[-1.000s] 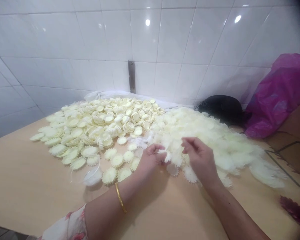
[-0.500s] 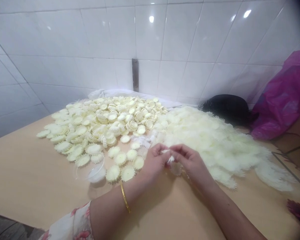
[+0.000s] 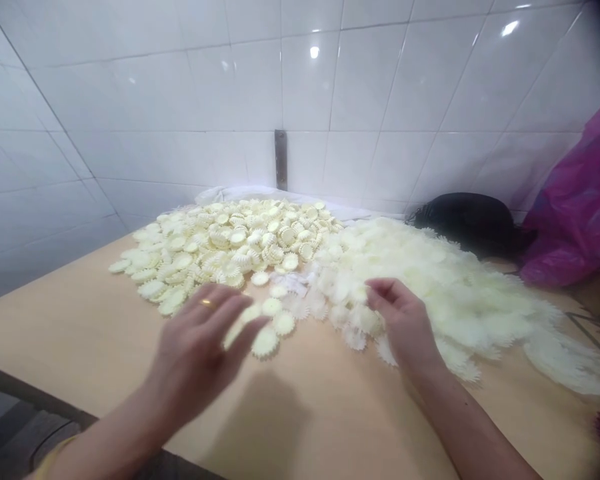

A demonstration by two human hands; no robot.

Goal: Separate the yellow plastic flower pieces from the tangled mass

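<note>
My left hand [image 3: 200,347], slightly blurred and wearing a gold ring [image 3: 207,303], hovers over the near edge of a heap of pale yellow scalloped discs [image 3: 225,243]. Its fingers are stretched and the thumb is apart, with nothing seen in them. Several loose discs [image 3: 272,306] lie flat just right of its fingertips. Thumb and forefinger of my right hand [image 3: 407,320] are pinched together at the near left side of a pile of thin, whitish, frilly-edged pieces [image 3: 430,280]. What the pinch holds, if anything, I cannot make out.
The wooden table [image 3: 45,313] meets a white tiled wall [image 3: 180,93] at the back. A black rounded object [image 3: 467,220] and a magenta plastic bag [image 3: 575,200] stand at the right rear. White cloth [image 3: 215,194] lies behind the heap.
My hands were together at the centre, fingers around a small white thing. They have parted: the left moved left and opened, the right moved right to the frilly pieces. The view shifted slightly.
</note>
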